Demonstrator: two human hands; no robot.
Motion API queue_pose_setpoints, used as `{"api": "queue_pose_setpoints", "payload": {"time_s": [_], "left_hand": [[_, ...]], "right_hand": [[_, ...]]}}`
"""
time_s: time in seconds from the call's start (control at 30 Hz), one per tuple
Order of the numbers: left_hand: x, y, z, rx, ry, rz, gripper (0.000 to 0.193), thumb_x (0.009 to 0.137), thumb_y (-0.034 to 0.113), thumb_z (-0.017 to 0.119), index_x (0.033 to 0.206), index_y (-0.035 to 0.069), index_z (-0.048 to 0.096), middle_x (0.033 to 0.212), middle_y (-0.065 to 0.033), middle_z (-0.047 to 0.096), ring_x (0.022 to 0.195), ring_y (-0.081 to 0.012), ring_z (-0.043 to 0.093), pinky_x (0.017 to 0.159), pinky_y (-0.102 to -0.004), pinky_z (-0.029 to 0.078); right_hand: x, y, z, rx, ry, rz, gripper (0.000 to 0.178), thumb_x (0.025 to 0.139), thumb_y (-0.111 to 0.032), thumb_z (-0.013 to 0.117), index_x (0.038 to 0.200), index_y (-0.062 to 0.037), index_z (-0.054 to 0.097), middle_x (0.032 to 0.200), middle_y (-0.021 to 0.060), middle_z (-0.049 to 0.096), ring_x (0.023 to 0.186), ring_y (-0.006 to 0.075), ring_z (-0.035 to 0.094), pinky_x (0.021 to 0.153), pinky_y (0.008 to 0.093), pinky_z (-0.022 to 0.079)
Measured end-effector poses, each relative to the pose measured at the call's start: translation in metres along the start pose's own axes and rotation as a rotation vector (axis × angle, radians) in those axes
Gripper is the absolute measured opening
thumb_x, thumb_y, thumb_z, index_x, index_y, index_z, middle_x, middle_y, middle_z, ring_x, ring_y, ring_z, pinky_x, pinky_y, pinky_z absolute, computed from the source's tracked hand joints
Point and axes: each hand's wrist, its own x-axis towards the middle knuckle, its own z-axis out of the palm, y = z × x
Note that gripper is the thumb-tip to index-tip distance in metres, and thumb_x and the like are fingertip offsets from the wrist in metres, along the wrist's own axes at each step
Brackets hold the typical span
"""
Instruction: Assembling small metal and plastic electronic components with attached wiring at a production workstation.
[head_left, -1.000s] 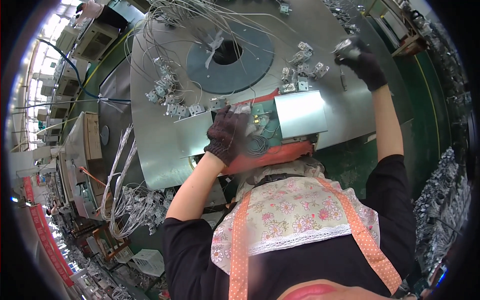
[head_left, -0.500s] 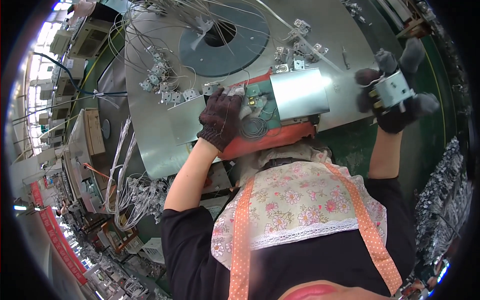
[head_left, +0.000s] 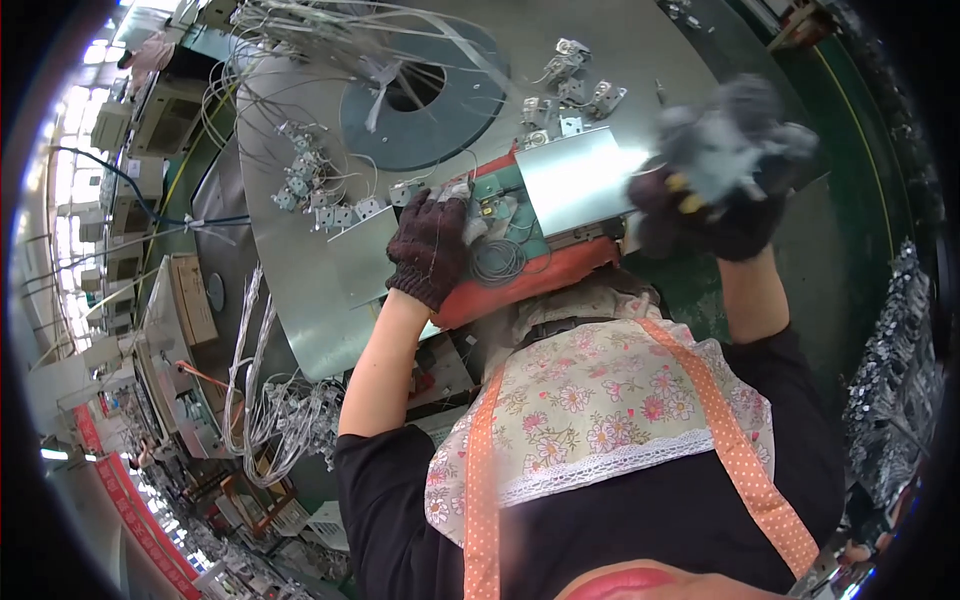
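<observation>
Metal box nearer the shiny plate

The right hand, gripping the blurred box, has come closer to the plate's three o'clock side. The left hand stays at the wire coil's nine o'clock; its grip I cannot tell.

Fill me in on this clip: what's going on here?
A person in a floral apron is working at a metal table. Their gloved right hand, blurred, holds a small metal control unit with brass-coloured terminals, up to the right of a shiny silver plate. The gloved left hand is down just left of a coil of thin grey wire or tubing. Similar metal units sit in two groups farther back, either side of a grey disc.
</observation>
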Motion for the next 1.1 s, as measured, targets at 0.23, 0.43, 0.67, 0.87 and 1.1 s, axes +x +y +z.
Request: {"api": "queue_pose_setpoints", "payload": {"time_s": [0.23,0.43,0.67,0.87,1.1], "left_hand": [[0.002,0.000,0.003,-0.003,-0.011,0.007,0.054,0.089,0.034,0.071,0.130,0.001,0.062,0.122,-0.0222,0.069,0.118,-0.0405,0.064,0.110,-0.0512,0.045],[0.000,0.000,0.004,-0.002,-0.008,0.003,0.054,0.088,0.032,0.071,0.132,0.002,0.062,0.122,-0.0218,0.069,0.118,-0.0404,0.064,0.110,-0.0511,0.044],[0.004,0.001,0.002,-0.025,-0.012,0.011,0.053,0.089,0.032,0.070,0.132,0.002,0.062,0.119,-0.0222,0.070,0.115,-0.0408,0.064,0.109,-0.0514,0.044],[0.003,-0.002,0.005,-0.012,0.003,0.016,0.051,0.089,0.032,0.070,0.130,0.002,0.063,0.116,-0.0220,0.070,0.113,-0.0410,0.065,0.108,-0.0520,0.044],[0.004,0.000,0.001,-0.017,-0.017,0.016,0.051,0.089,0.033,0.071,0.130,0.003,0.064,0.116,-0.0215,0.070,0.113,-0.0411,0.065,0.108,-0.0519,0.045]], "right_hand": [[0.067,0.052,-0.019,-0.284,0.113,0.176,0.052,0.101,-0.042,0.062,0.138,-0.0085,0.050,0.123,0.0154,0.065,0.109,0.0303,0.070,0.093,0.0436,0.060],[0.052,0.050,0.019,-0.266,0.154,0.171,0.048,0.106,-0.033,0.055,0.146,-0.0090,0.045,0.123,0.0140,0.065,0.110,0.0295,0.070,0.096,0.0450,0.060],[0.035,0.050,0.031,-0.317,0.036,0.019,0.071,0.095,-0.027,0.062,0.157,-0.0072,0.034,0.138,0.0188,0.058,0.118,0.0341,0.066,0.095,0.0464,0.059],[0.032,0.050,0.038,-0.403,0.136,0.022,0.063,0.095,-0.020,0.064,0.153,-0.0084,0.042,0.127,0.0102,0.064,0.100,0.0199,0.069,0.088,0.0350,0.060],[0.033,0.056,0.032,-0.441,0.084,0.002,0.062,0.095,-0.023,0.066,0.152,-0.0162,0.043,0.115,0.0042,0.063,0.088,0.0135,0.066,0.080,0.0295,0.059]]}}
